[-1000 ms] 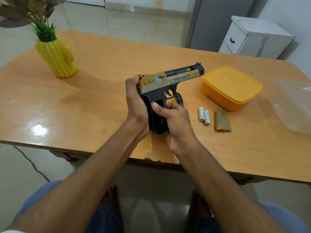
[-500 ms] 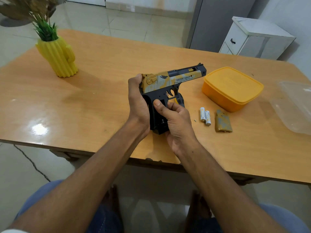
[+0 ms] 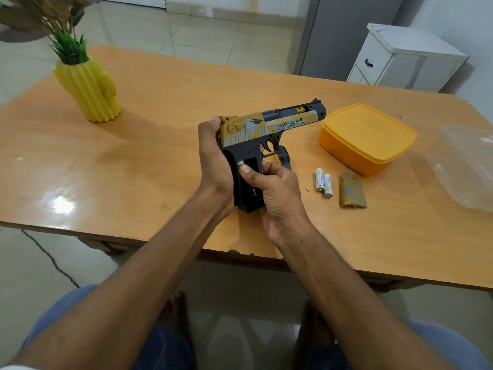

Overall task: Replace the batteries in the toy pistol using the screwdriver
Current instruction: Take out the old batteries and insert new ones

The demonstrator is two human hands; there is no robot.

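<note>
The left hand (image 3: 213, 158) clasped the toy pistol (image 3: 269, 134) above the worktop (image 3: 160, 145). The right hand (image 3: 277, 193) had slid its thumb higher into the open handle, perhaps pinching a battery. Two batteries (image 3: 323, 182) and the cover (image 3: 351, 190) lay rightward.

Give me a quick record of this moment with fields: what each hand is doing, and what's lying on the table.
left hand: holds the toy pistol at the back of its grip
right hand: thumb presses into the open battery compartment
loose batteries: two, side by side on the table
battery cover: flat, right of batteries
orange container: lidded
cactus vase: far left
</note>
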